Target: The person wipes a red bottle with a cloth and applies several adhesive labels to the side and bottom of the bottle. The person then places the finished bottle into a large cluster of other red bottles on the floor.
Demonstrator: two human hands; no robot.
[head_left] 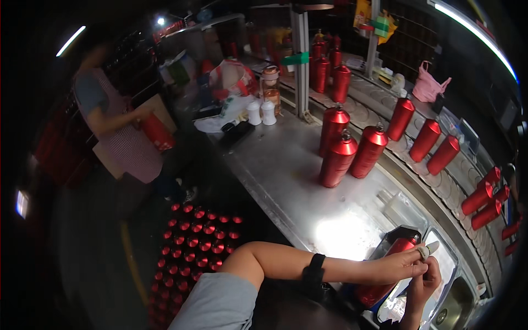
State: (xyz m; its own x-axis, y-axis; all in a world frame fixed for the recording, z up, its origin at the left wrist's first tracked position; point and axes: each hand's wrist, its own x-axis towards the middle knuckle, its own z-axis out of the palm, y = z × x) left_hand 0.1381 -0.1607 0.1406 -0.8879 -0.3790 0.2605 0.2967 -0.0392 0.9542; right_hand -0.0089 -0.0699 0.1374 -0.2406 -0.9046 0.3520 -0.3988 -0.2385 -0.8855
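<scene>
My left hand [406, 265] reaches in from the lower left, with a black band [314, 270] on its wrist. A pale wrap [423, 252] sits around one of its fingers. My right hand [430, 279] comes up from the lower edge and meets it, fingers bent and pressed together. Both hands are closed at the fingertips; what they pinch, if anything, is too small to make out. Beneath the left hand a shiny red metal bottle [374, 294] lies tilted, its neck showing by a dark holder and its middle hidden. Beside the hands is a pale tray [451, 256].
Three red bottles [338, 162] stand on the metal table [280, 181]; several more [424, 140] line a curved conveyor [407, 176]. Many red bottles [192, 242] fill the lower left. A metal basin [456, 302] sits lower right. At left, a person [126, 121] holds a red object.
</scene>
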